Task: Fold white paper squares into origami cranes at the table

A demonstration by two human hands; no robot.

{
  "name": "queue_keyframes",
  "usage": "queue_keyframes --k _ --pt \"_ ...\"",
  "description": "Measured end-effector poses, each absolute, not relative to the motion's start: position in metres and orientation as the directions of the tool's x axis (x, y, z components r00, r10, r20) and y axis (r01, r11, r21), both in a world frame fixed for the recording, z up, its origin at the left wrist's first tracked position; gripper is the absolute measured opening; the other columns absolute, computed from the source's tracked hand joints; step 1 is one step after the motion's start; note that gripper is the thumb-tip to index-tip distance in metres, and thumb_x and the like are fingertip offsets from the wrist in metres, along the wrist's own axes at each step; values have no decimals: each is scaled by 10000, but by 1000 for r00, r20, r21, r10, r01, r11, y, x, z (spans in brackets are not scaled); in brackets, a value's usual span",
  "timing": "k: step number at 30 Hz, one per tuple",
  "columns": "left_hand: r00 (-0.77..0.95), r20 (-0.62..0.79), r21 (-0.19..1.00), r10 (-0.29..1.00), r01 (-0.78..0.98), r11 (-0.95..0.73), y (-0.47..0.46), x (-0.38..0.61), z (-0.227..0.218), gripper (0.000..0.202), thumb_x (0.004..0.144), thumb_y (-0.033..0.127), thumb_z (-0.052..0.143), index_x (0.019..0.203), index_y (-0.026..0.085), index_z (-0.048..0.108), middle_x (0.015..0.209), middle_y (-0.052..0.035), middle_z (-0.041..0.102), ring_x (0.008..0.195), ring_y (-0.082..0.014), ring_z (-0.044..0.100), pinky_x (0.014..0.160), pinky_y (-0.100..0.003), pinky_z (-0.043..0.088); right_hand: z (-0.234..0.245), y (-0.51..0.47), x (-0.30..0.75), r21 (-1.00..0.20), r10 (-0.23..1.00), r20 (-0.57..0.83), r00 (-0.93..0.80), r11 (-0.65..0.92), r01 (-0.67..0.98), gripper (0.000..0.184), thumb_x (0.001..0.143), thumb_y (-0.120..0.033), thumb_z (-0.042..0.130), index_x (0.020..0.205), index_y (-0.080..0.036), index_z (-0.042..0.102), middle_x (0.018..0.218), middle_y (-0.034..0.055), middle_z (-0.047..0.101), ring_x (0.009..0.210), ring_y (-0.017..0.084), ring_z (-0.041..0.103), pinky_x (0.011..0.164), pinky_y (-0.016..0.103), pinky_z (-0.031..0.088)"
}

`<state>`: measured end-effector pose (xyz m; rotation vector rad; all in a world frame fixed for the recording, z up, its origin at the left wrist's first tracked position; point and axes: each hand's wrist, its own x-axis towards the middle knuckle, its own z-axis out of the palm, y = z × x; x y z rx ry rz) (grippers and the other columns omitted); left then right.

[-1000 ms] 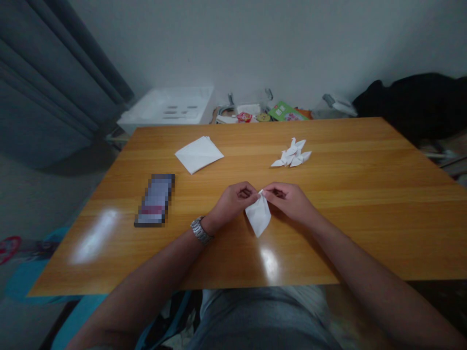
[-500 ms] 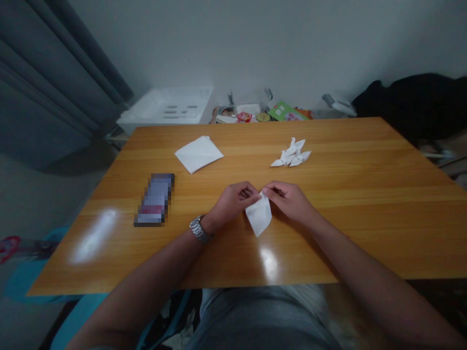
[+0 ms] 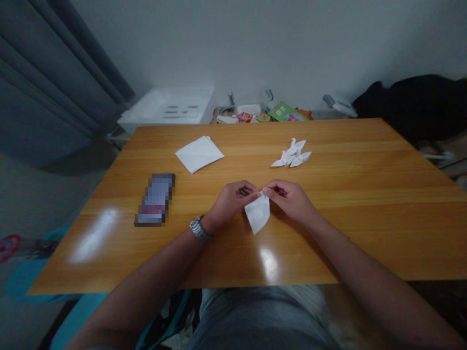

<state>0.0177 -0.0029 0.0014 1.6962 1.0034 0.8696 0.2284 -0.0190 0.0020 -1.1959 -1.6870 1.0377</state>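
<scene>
A folded piece of white paper [image 3: 258,215] hangs tilted between my hands above the near middle of the table [image 3: 365,204]. My left hand [image 3: 237,199] pinches its upper edge between thumb and index finger; a metal watch [image 3: 200,229] is on that wrist. Close beside it, my right hand [image 3: 288,198] pinches the same upper edge, the two sets of fingertips almost touching. The fingers hide the paper's top corner. Farther back on the right lie several white folded paper birds [image 3: 292,153] in a cluster. White paper sheets [image 3: 199,154] rest on the left.
A phone [image 3: 155,200] with a blurred screen lies left of my left hand. Behind the table's far edge are a white tray [image 3: 138,116], a green packet [image 3: 286,112] and other small items. A black cloth [image 3: 419,107] is at the far right, and a grey curtain [image 3: 54,73] hangs left.
The lower tip of the held paper has swung slightly left and up. Both hands keep their pinch in nearly the same place.
</scene>
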Motion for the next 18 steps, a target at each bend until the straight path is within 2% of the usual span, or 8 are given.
queue_keyframes --k 7,18 --pt "399 57 971 915 191 -144 -1 16 -1 331 897 477 679 864 148 705 861 -55 735 780 -152 651 708 -254 512 0 -13 236 -949 977 210 -32 212 235 244 905 -456 679 870 -216 712 860 41 731 802 209 665 757 337 529" --pt "379 52 965 924 217 -144 -1 13 3 311 883 448 703 805 147 710 800 -44 720 718 -137 613 652 -241 476 -3 -12 237 -957 981 184 -61 193 215 244 902 -451 687 872 -209 701 869 48 728 805 203 673 767 341 542"
